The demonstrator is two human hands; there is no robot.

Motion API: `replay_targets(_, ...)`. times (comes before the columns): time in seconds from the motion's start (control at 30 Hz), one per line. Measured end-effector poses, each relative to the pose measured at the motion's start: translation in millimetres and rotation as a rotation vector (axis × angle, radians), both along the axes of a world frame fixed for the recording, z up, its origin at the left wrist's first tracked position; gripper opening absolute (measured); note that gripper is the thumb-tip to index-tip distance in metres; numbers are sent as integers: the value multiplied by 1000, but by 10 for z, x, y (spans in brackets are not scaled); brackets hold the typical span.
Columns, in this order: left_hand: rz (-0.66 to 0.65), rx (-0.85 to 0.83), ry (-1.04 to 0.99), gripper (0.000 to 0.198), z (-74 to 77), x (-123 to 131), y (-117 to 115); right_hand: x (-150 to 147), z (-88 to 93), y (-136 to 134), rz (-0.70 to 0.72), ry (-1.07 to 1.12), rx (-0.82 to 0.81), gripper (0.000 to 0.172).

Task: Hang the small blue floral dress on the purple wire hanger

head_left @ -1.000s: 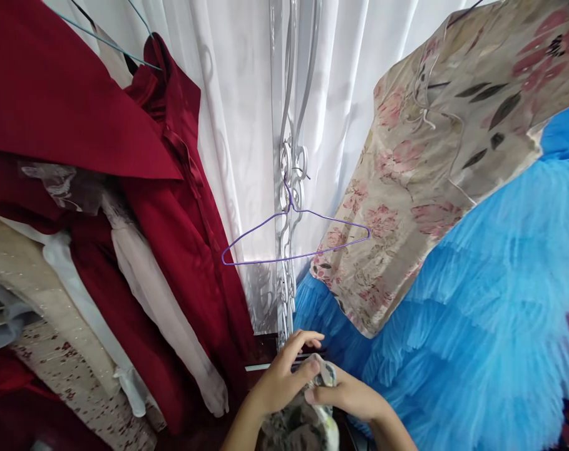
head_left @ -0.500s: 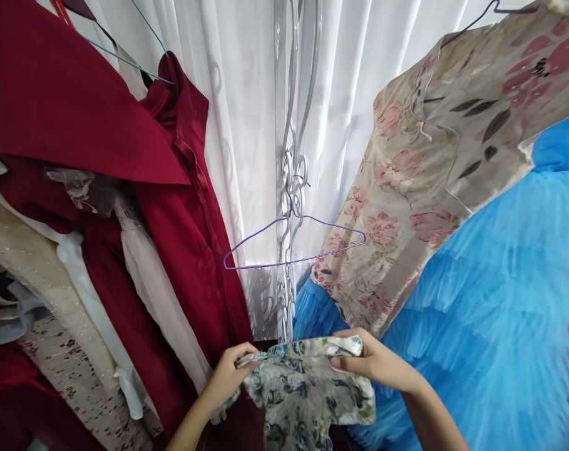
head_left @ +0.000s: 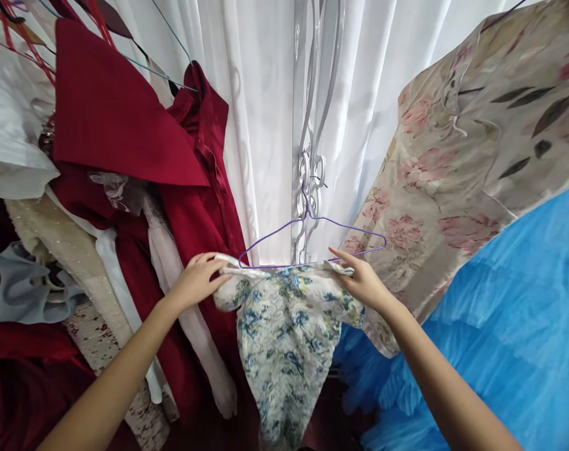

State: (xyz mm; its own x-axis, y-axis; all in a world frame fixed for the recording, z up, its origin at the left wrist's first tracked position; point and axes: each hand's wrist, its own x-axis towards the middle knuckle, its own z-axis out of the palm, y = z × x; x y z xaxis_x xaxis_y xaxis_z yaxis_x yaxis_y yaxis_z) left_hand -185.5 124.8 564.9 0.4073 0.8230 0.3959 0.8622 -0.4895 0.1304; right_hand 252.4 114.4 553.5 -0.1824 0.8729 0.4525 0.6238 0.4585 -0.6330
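Observation:
A white dress with blue flowers (head_left: 288, 338) hangs between my two hands, its neckline stretched sideways. My left hand (head_left: 197, 279) pinches the left shoulder edge beside the left end of a purple wire hanger (head_left: 270, 235). On the other side, my right hand (head_left: 359, 275) grips the right shoulder edge, its index finger stretched out near the hanger's lower bar. The hanger hangs from a white scrolled metal stand (head_left: 307, 169). The dress's top edge lies along the hanger's bottom bar, and the left shoulder edge overlaps the hanger's left corner.
On the left hang a dark red dress (head_left: 119, 119), a pale sleeve (head_left: 190, 326) and a beige glittery garment (head_left: 54, 250). A beige floral dress (head_left: 429, 169) and a blue ruffled tulle dress (head_left: 495, 326) hang at right. White curtain (head_left: 265, 125) covers the back.
Both hands have risen with the floral dress up to the purple hanger and moved further apart, spreading its top. The dress now hangs unfolded. The view has shifted slightly left.

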Motion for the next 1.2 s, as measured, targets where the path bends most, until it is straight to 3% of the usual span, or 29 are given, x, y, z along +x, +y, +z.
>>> replay_targets(0.1, -34, 75, -166, 35, 274, 233, 102, -32, 3, 145, -53, -113, 47, 25)
replay_targets(0.17, -116, 57, -313, 34, 386, 480, 114, -82, -5, 142, -33, -164, 30, 28)
replay_targets(0.3, -201, 36, -545, 18, 475, 922, 143, -144, -24, -13, 62, -123, 33, 24)
replay_targets(0.4, -152, 167, -682, 17, 497, 1052, 181, 10, -13, -128, -82, 72, 158, 20)
replay_targets(0.5, -124, 250, -677, 17, 523, 1051, 191, 317, 29, -148, -348, 188, 235, 56)
replay_targets(0.57, -126, 261, -654, 17, 531, 1038, 194, 506, 66, -89, -367, 125, 219, 65)
replay_targets(0.73, -110, 253, -678, 18, 479, 1074, 236, 659, 159, 201, -280, -15, 211, 62)
replay_targets(0.93, -89, 303, -626, 21, 503, 950, 306, 686, 392, 289, -134, -105, -5, 40)
replay_targets(1.0, -65, 281, -662, 28, 494, 789, 375, 752, 509, 219, -29, -39, -141, 42)
replay_targets(1.1, -83, 93, -768, 31, 376, 561, 508, 813, 604, 130, 205, 184, -408, 42)
replay_targets(1.13, -102, 17, -795, 31, 315, 523, 544, 797, 592, 126, 252, 260, -446, 45)
replay_targets(1.2, -139, -82, -822, 32, 194, 526, 586, 692, 494, 166, 203, 362, -341, 52)
